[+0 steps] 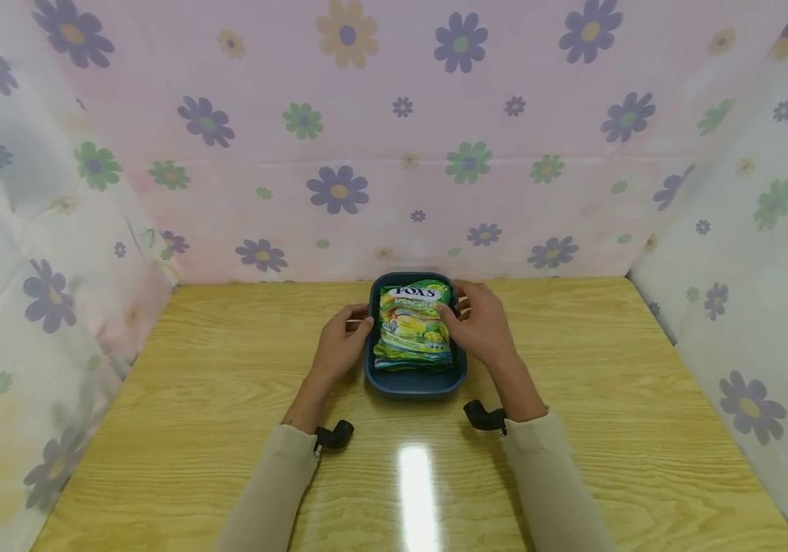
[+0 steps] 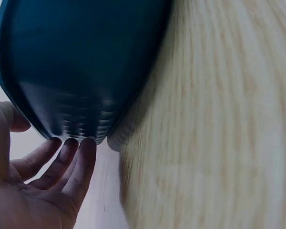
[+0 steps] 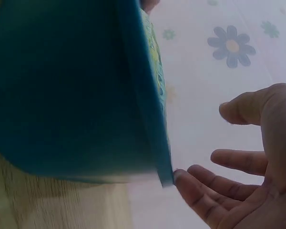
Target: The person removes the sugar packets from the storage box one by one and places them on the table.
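Observation:
A dark blue plastic basket [image 1: 416,386] stands on the wooden table against the patterned backdrop. Inside it lies a stack of candy bags, the top one a green and yellow Fox's Spring Tea bag [image 1: 411,326]. My left hand [image 1: 340,343] holds the basket's left side, with the thumb at the rim and the fingertips [image 2: 87,145] on the perforated wall in the left wrist view. At the right side, my right hand [image 1: 482,326] has its fingers spread. One of its fingertips touches the basket's rim in the right wrist view, while the thumb is apart from it.
The wooden table [image 1: 242,383] spreads out on both sides of the basket. A flowered cloth [image 1: 394,153] closes off the back, and similar cloths hang at left and right. Black camera mounts [image 1: 334,435] sit on both wrists. Bright light reflects off the table's front.

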`<state>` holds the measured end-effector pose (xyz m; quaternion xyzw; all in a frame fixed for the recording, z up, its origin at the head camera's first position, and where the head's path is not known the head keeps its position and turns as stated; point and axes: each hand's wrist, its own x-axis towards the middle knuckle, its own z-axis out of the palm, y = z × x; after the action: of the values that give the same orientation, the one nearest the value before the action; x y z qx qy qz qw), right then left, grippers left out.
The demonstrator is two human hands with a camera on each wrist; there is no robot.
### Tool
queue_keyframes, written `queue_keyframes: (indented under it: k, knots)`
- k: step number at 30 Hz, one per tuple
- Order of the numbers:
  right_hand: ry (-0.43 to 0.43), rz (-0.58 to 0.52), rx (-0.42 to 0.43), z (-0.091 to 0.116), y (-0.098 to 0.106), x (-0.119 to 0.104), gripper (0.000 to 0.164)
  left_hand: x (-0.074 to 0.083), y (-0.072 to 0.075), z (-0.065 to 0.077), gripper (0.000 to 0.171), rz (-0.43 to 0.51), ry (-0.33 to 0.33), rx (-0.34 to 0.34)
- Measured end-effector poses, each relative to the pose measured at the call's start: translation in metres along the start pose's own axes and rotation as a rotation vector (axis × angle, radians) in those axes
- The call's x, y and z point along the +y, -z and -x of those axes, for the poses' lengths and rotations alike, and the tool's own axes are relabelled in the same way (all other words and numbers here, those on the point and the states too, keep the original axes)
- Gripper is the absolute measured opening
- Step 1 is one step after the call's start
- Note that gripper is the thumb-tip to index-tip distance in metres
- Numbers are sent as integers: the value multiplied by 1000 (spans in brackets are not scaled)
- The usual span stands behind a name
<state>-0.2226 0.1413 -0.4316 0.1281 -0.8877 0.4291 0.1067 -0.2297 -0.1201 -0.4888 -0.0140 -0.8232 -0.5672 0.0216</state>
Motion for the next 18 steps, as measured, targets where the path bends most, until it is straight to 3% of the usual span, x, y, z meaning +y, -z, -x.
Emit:
queue_keyframes:
  k: [7, 14, 18]
  knots:
    - [-18, 49, -48, 2, -7, -9, 49, 0, 3, 3, 37, 15, -12, -4]
    - [-7, 207, -98, 4, -11, -18, 51, -1, 3, 2, 38, 19, 12, -22]
    - [-22, 221, -121, 5, -13, -23, 55, -2, 3, 2, 39, 23, 20, -19]
